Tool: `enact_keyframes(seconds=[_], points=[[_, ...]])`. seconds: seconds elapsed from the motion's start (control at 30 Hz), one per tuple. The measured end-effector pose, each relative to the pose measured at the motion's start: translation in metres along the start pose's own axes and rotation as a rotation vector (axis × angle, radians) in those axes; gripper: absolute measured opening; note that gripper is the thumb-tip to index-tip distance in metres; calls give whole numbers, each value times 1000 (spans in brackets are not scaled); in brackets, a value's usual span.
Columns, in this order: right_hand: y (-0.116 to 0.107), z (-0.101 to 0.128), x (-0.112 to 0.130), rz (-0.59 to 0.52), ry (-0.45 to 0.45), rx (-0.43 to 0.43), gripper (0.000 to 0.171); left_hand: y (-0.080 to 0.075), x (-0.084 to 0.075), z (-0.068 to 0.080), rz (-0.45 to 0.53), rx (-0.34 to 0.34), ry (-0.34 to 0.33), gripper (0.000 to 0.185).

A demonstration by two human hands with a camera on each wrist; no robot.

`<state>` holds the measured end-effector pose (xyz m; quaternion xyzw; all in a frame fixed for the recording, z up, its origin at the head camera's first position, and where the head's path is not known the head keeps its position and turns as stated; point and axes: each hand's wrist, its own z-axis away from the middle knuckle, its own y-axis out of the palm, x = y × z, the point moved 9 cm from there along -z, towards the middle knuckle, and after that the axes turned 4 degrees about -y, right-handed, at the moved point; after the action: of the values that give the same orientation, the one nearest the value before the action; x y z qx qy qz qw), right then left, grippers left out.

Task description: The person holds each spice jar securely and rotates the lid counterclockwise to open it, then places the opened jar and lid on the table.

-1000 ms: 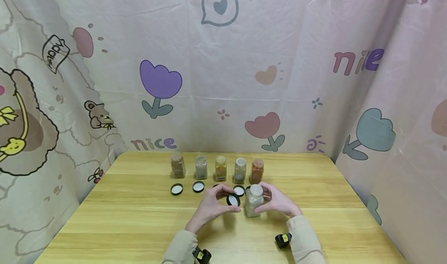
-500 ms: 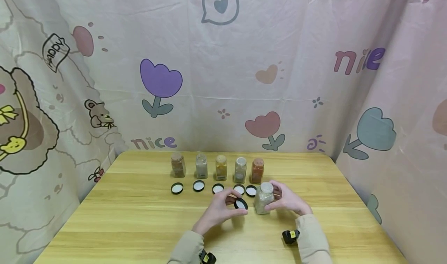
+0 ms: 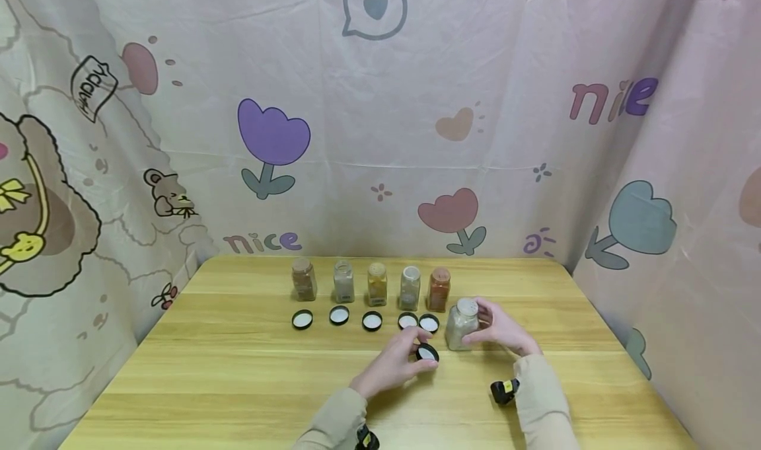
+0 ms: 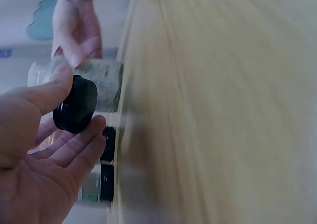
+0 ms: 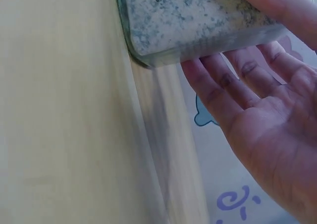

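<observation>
My right hand (image 3: 479, 326) grips a glass jar (image 3: 461, 324) of pale speckled powder, upright with its base at the tabletop, just right of the back row of jars. In the right wrist view the fingers (image 5: 233, 80) and thumb wrap round the jar (image 5: 188, 21). My left hand (image 3: 421, 349) pinches a black lid (image 3: 427, 353) with a white liner, low over the table and left of the jar. The left wrist view shows that lid (image 4: 75, 104) between thumb and fingers, with the jar (image 4: 94, 80) behind it.
Five open spice jars (image 3: 377, 284) stand in a row at the back of the wooden table (image 3: 238, 384). Several black lids (image 3: 339, 315) lie liner-up in front of them. Printed cloth walls close in the back and sides.
Both hands have moved right and farther away, the right taking the jar toward the row's right end, the left following lower with the lid.
</observation>
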<state>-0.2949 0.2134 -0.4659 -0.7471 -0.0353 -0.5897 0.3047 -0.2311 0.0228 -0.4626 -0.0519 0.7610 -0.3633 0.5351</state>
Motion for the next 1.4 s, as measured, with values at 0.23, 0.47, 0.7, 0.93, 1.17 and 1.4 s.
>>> enact_keyframes(seconds=[0.23,0.47,0.7,0.93,1.17,1.4], points=[[-14,-7,-9,-9,41,-52,76,14,-5,-15,-162,38,-1,52],[-26,-17,-14,-20,52,-104,77,21,-7,-31,-154,19,-10,54],[-36,-26,-19,-13,83,-161,79,26,-11,-43,-219,-29,7,65],[-37,-31,-22,-5,97,-180,82,31,-12,-57,-271,-84,-39,65],[-39,-34,-27,31,86,-230,78,37,-4,-72,-211,-140,-164,64],[-40,-33,-26,76,111,-267,82,38,-10,-75,-89,-126,-124,62]])
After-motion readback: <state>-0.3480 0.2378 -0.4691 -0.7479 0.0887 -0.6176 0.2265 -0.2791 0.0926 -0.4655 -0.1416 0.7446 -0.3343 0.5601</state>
